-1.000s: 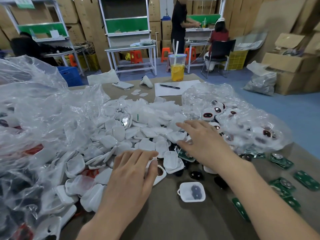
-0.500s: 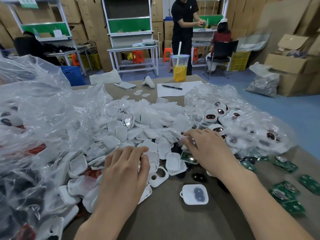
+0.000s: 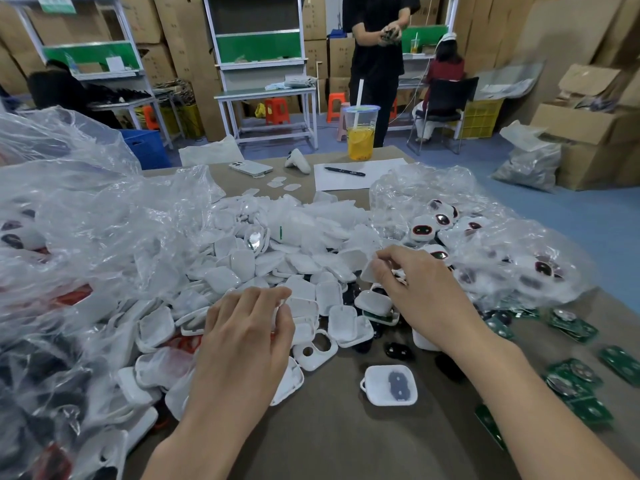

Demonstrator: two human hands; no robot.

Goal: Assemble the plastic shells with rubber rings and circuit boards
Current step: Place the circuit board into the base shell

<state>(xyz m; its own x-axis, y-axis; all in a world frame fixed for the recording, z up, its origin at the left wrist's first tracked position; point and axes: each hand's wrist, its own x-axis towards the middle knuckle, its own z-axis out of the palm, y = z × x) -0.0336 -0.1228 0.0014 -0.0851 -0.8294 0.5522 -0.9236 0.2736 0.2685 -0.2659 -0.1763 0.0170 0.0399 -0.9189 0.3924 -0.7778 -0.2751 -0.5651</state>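
A big heap of white plastic shells [image 3: 242, 261] covers the middle of the brown table [image 3: 346, 441]. My left hand [image 3: 242, 337] lies on the heap's near edge, its fingers curled round a white shell [image 3: 303, 306]. Farther right, my right hand [image 3: 419, 296] pinches another white shell [image 3: 367, 271] over the pile. One open shell with a grey insert [image 3: 389, 384] sits alone in front. Black rubber pieces [image 3: 398, 350] lie beside it. Green circuit boards [image 3: 571, 379] are scattered at the right.
Crumpled clear plastic bags fill the left [image 3: 86, 237] and the right [image 3: 519, 261], the right one holding assembled white units. At the table's far end stand a drink cup [image 3: 361, 133], a phone [image 3: 250, 168] and a pen [image 3: 344, 171] on paper. A person [image 3: 375, 64] stands behind.
Both hands went from lying flat on the shells to curling their fingers round white shells. The right hand drew back a little and lifted a piece.
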